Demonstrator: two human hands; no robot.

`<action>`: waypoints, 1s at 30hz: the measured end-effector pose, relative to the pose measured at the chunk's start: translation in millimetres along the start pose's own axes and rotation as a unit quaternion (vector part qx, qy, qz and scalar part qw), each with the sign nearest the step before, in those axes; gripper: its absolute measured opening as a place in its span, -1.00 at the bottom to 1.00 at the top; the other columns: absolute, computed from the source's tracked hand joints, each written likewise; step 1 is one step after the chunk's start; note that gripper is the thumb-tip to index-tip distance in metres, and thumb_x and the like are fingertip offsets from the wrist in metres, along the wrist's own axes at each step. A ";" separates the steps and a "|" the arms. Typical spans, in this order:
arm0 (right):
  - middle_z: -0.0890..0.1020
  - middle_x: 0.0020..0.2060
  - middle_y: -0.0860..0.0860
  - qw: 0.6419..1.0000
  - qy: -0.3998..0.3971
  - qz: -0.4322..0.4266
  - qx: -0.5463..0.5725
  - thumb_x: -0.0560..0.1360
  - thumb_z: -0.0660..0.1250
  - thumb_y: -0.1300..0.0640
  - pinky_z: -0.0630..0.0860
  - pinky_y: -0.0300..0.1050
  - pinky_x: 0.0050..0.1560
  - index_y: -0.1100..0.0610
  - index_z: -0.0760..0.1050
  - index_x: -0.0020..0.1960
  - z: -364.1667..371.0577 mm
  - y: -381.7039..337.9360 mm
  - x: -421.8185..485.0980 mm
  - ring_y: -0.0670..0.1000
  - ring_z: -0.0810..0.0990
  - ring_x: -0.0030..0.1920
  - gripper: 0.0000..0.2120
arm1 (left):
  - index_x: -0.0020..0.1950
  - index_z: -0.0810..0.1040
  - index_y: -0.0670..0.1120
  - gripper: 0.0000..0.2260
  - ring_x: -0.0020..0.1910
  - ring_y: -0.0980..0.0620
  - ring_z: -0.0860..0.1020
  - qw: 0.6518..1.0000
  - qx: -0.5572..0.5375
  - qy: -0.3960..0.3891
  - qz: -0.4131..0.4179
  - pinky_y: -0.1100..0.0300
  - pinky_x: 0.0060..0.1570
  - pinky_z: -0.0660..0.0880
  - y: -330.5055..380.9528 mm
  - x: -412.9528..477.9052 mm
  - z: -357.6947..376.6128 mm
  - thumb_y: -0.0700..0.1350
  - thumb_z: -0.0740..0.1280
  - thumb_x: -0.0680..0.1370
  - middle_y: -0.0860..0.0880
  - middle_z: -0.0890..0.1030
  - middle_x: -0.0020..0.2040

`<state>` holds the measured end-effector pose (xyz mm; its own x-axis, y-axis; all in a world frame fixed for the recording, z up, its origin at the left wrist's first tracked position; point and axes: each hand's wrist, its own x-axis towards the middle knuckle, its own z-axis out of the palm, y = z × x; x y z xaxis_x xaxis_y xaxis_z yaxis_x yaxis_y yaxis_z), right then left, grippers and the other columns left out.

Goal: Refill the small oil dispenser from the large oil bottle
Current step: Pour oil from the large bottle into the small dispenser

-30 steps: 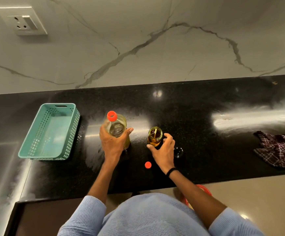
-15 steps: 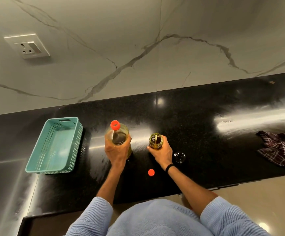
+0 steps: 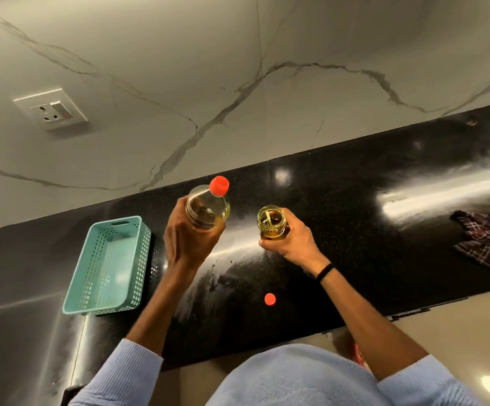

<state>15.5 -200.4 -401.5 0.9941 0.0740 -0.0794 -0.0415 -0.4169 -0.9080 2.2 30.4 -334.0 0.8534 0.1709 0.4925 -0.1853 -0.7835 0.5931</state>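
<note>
Teal basket (image 3: 109, 265): set on the black countertop (image 3: 355, 200) left of both hands; untouched, as in the earlier frames.
Left hand (image 3: 188, 238): wrapped round the shoulder of the large oil bottle (image 3: 207, 208); the grip is kept as before.
Large oil bottle: now raised off the countertop, it seems. A red top (image 3: 219, 186) is seen on its neck, so no oil is released yet.
Loose red cap (image 3: 270, 299): left lying near the counter's front edge, unmoved.
Small oil dispenser (image 3: 273, 222): mouth uncovered, part-filled, apparently lifted beside the bottle, where earlier it was stood on the counter.
Right hand (image 3: 293, 244): curled round the dispenser's body.
Task reading: both vessels are brought up together, so pouring is judged imminent but not begun.
</note>
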 end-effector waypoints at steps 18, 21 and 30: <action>0.59 0.07 -0.20 0.997 -0.048 -0.053 0.012 0.28 0.63 0.04 0.42 -0.47 -0.01 -0.08 0.44 0.28 -22.8 -38.6 -1.8 -0.25 0.55 0.05 -0.36 | 0.21 0.48 -0.11 -0.47 -0.16 -0.08 0.60 0.973 0.151 -0.086 0.151 0.03 -0.14 0.55 16.7 41.4 -28.0 0.08 0.56 0.37 -0.10 0.63 -0.06; 0.59 0.09 -0.18 0.997 -0.047 -0.057 0.013 0.28 0.63 0.03 0.45 -0.40 0.04 -0.07 0.43 0.29 -21.8 -38.2 -2.5 -0.19 0.56 0.08 -0.36 | 0.23 0.46 -0.09 -0.46 -0.14 -0.09 0.59 0.966 0.172 -0.103 0.166 0.00 -0.13 0.56 14.4 44.5 -27.7 0.10 0.55 0.37 -0.10 0.62 -0.04; 0.57 0.10 -0.19 0.997 -0.044 -0.060 0.018 0.30 0.62 0.05 0.42 -0.43 0.04 -0.08 0.42 0.30 -21.9 -36.0 -4.9 -0.19 0.55 0.09 -0.35 | 0.25 0.48 -0.14 -0.40 -0.08 -0.18 0.62 0.944 0.230 -0.107 0.212 -0.03 -0.10 0.55 14.3 48.8 -29.0 0.10 0.57 0.35 -0.17 0.64 0.02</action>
<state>14.3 -205.6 -359.4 0.9796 0.2007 -0.0033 0.0721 -0.3673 -0.9273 27.1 44.9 -283.0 0.8379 -0.3031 0.4540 -0.3440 -0.9389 0.0082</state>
